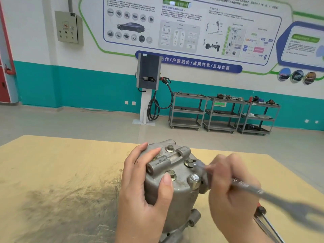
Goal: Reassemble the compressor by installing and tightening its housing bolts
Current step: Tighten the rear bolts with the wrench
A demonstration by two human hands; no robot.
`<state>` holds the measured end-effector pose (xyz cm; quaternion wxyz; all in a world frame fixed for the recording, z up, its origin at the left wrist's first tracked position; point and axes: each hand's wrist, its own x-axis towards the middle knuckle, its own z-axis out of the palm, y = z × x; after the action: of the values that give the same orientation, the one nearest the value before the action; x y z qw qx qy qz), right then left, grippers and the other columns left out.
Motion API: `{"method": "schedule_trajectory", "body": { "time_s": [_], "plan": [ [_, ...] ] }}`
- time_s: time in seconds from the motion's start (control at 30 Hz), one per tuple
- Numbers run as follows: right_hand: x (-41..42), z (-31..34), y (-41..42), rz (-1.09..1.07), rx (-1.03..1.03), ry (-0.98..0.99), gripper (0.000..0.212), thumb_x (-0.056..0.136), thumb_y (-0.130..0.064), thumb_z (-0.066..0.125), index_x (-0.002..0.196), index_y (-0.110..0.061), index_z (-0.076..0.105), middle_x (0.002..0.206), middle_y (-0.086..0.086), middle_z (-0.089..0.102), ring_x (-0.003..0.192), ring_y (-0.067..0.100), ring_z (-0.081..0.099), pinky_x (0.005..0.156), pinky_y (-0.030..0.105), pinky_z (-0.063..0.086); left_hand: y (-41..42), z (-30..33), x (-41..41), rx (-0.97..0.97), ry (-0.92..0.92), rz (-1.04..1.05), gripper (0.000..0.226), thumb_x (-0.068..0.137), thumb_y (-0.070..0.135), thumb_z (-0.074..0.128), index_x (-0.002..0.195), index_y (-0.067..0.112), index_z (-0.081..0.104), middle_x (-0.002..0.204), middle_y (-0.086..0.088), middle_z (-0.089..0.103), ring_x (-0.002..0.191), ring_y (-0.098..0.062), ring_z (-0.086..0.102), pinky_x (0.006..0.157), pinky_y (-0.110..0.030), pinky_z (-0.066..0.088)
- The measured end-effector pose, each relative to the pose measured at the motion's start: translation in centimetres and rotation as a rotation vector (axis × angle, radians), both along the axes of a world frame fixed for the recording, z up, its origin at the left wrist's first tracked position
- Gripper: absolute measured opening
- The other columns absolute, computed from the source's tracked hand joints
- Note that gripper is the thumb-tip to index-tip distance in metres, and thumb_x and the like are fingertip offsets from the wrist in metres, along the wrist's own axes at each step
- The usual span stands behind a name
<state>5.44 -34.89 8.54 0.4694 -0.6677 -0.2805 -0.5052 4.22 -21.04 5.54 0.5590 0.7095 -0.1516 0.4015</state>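
A grey metal compressor [182, 195] stands upright on the wooden table [61, 169]. Several bolts sit in its top cover: one at the back [170, 148], one at the right [189, 162], one at the front [172, 174]. A larger hex plug [195, 179] sticks up at the front right. My left hand [145, 195] wraps the housing's left side, thumb on the top near the front bolt. My right hand [233, 195] grips a blurred metal wrench [249, 187], whose head lies at the right bolt.
Red-handled pliers [263, 214] lie on the table behind my right hand. The table surface is scratched and stained at the left. Across the floor stand three grey tool carts [222, 113] and a charging post [148, 76] by the wall.
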Motion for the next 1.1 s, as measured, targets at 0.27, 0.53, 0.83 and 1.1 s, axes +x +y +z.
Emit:
{"method": "schedule_trajectory", "body": {
  "time_s": [0.27, 0.53, 0.83, 1.1],
  "plan": [
    [-0.4, 1.9, -0.9, 0.048, 0.129, 0.055, 0.045, 0.101, -0.053, 0.029, 0.069, -0.028, 0.048, 0.056, 0.003, 0.046, 0.044, 0.002, 0.04, 0.043, 0.015, 0.033, 0.0, 0.0, 0.2, 0.015, -0.028, 0.017, 0.039, 0.078, 0.05, 0.047, 0.117, 0.05, 0.051, 0.137, 0.02, 0.045, 0.128, 0.004, 0.04, 0.093, 0.002, 0.027],
    [3.0, 2.3, -1.9, 0.407, 0.367, 0.649, 0.046, 0.087, -0.055, 0.039, 0.06, -0.024, 0.06, 0.047, -0.001, 0.038, 0.041, 0.008, 0.03, 0.041, 0.016, 0.029, 0.0, 0.0, 0.4, 0.025, -0.072, 0.034, 0.037, 0.079, 0.044, 0.047, 0.114, 0.042, 0.055, 0.137, 0.01, 0.049, 0.125, 0.005, 0.043, 0.092, 0.001, 0.029],
    [2.6, 1.7, -0.7, 0.153, 0.228, 0.3, 0.044, 0.097, -0.039, 0.034, 0.057, -0.027, 0.048, 0.048, -0.001, 0.042, 0.042, 0.009, 0.034, 0.041, 0.023, 0.029, -0.1, 0.0, 0.5, 0.006, -0.064, 0.022, 0.038, 0.078, 0.044, 0.046, 0.115, 0.044, 0.055, 0.136, 0.013, 0.048, 0.128, 0.002, 0.042, 0.092, 0.001, 0.029],
    [-0.6, 3.0, 0.9, -0.431, -0.39, -0.17, 0.049, 0.104, -0.035, 0.034, 0.057, -0.02, 0.035, 0.044, -0.008, 0.031, 0.034, 0.011, 0.029, 0.036, 0.022, 0.02, 0.0, -0.1, 0.4, 0.011, -0.057, 0.018, 0.036, 0.08, 0.045, 0.046, 0.115, 0.045, 0.054, 0.137, 0.015, 0.047, 0.128, 0.001, 0.042, 0.093, -0.001, 0.029]
  ]
}}
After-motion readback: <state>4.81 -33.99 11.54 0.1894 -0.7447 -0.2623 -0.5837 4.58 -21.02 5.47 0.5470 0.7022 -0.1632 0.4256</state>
